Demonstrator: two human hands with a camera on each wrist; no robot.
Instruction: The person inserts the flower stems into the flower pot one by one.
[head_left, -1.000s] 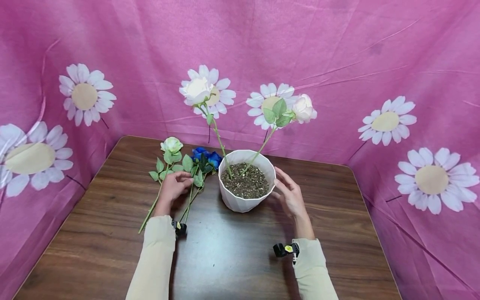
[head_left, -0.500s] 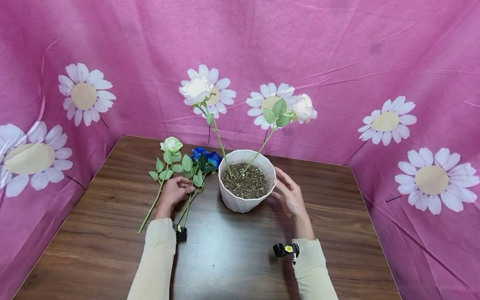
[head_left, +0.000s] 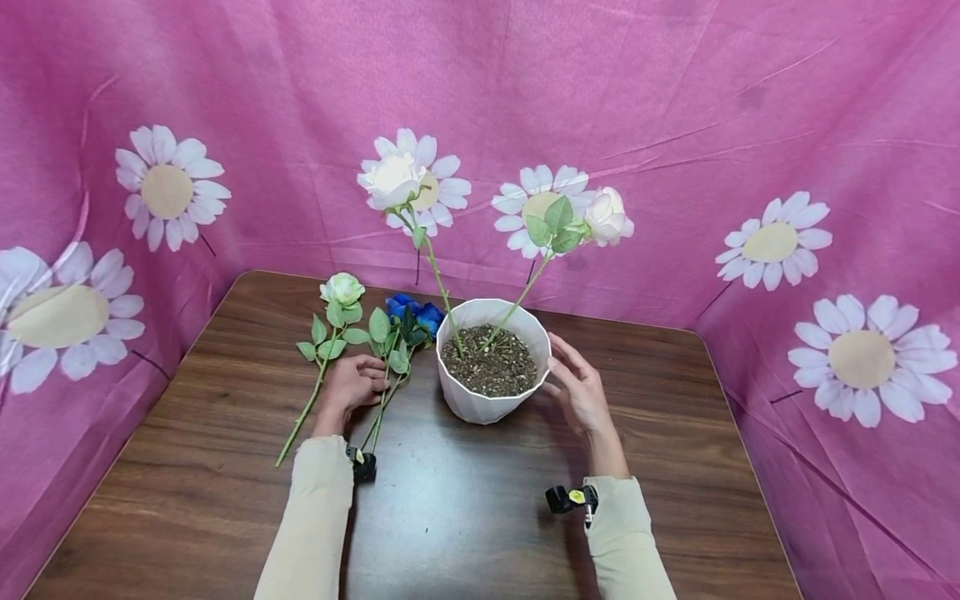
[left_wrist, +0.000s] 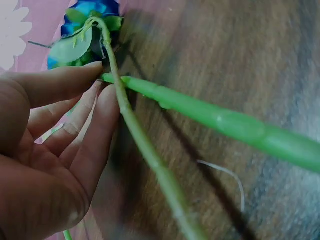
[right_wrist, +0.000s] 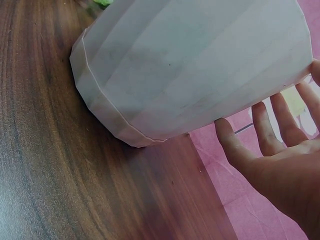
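My left hand (head_left: 352,387) is over the flower stems left of the pot. Its thumb and fingertips pinch a bright green rose stem (left_wrist: 215,117) in the left wrist view; an olive stem (left_wrist: 145,145) crosses over it. Two blue roses (head_left: 415,313) lie beyond that hand, and a pale green rose (head_left: 342,289) lies to its left. My right hand (head_left: 582,398) touches the right side of the white faceted pot (head_left: 487,408) with spread fingertips. A white rose (head_left: 392,180) and a pale pink rose (head_left: 606,217) stand slanted in the pot's soil (head_left: 495,367).
The brown wooden table (head_left: 465,517) reaches back to a pink curtain (head_left: 660,100) printed with large daisies. Leaves (head_left: 380,325) of the lying roses spread between the left hand and the pot. Small black cameras sit on both wrists.
My left hand has moved down from the leaves to the stems and closed its fingertips there. The nearby leaves shifted slightly. The right hand and the pot have kept their places.
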